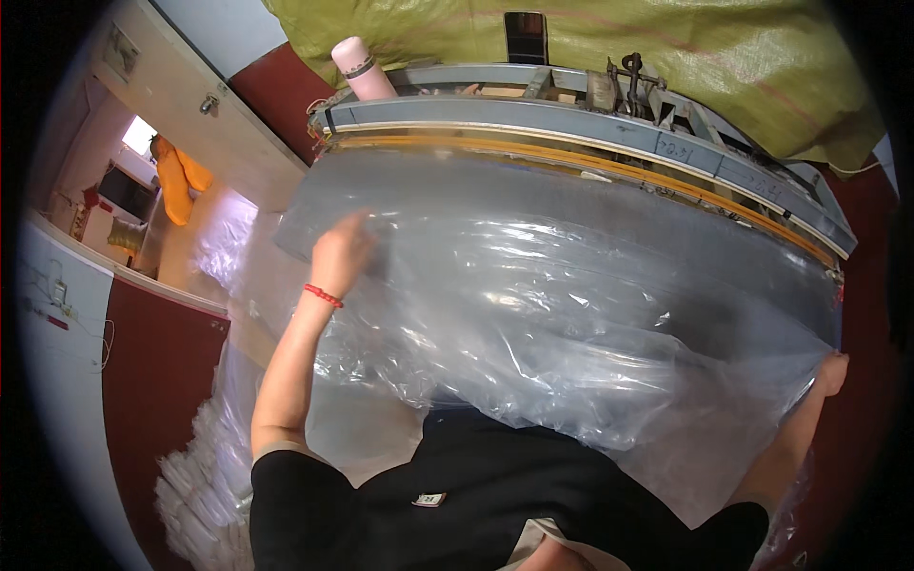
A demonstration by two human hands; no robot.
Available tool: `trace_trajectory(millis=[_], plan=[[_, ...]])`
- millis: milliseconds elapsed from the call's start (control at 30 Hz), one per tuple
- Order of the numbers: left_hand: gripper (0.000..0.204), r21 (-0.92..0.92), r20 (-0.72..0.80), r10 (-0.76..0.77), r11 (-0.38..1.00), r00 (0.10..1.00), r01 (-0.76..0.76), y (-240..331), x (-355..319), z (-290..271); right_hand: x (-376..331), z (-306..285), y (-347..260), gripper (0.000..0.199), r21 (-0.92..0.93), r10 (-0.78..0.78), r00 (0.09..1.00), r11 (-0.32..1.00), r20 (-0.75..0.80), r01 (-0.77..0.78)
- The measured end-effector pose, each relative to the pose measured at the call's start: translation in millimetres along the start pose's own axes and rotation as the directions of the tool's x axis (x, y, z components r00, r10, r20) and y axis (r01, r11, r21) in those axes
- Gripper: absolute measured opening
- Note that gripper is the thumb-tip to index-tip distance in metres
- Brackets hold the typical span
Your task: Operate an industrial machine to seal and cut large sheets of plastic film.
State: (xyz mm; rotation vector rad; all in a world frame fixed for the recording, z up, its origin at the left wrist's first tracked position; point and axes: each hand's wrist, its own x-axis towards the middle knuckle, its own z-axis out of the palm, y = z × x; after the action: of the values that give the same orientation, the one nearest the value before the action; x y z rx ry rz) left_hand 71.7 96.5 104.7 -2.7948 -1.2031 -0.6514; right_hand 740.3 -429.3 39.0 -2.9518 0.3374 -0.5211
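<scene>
Left hand (340, 252) flat, released, on clear plastic sheet (571, 314) over grey surface (533, 195) — right hand (832, 372) grasping sheet edge.

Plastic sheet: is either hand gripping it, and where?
The right hand grips the clear plastic sheet at its right edge. The left hand rests on its left part; a grip cannot be told.

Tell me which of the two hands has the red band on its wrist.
The left hand, flat on the clear plastic sheet, wears the red band. The right hand, at the sheet's right edge, has a bare wrist.
</scene>
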Motion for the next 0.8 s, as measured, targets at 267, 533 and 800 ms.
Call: trace_trajectory(millis=[267, 533, 800], plan=[[0.025, 0.157, -0.226, 0.244, 0.965, 0.943, -0.212, 31.6, 48.6, 28.3, 25.8, 26.6, 19.8, 0.033, -0.016, -0.005, 1.000, 1.000, -0.007, 0.005], [0.010, -0.536, 0.181, -0.223, 0.794, 0.958, 0.286, -12.2, 48.2, 90.3, 10.8, 8.9, 10.7, 0.034, 0.213, 0.057, 0.998, 0.976, -0.029, -0.049], [0.020, -0.347, -0.035, -0.134, 0.931, 0.990, 0.113, 15.6, 46.4, 83.2, 43.0, 4.7, 97.4, 0.040, 0.913, 0.053, 0.999, 0.409, -0.011, -0.011]])
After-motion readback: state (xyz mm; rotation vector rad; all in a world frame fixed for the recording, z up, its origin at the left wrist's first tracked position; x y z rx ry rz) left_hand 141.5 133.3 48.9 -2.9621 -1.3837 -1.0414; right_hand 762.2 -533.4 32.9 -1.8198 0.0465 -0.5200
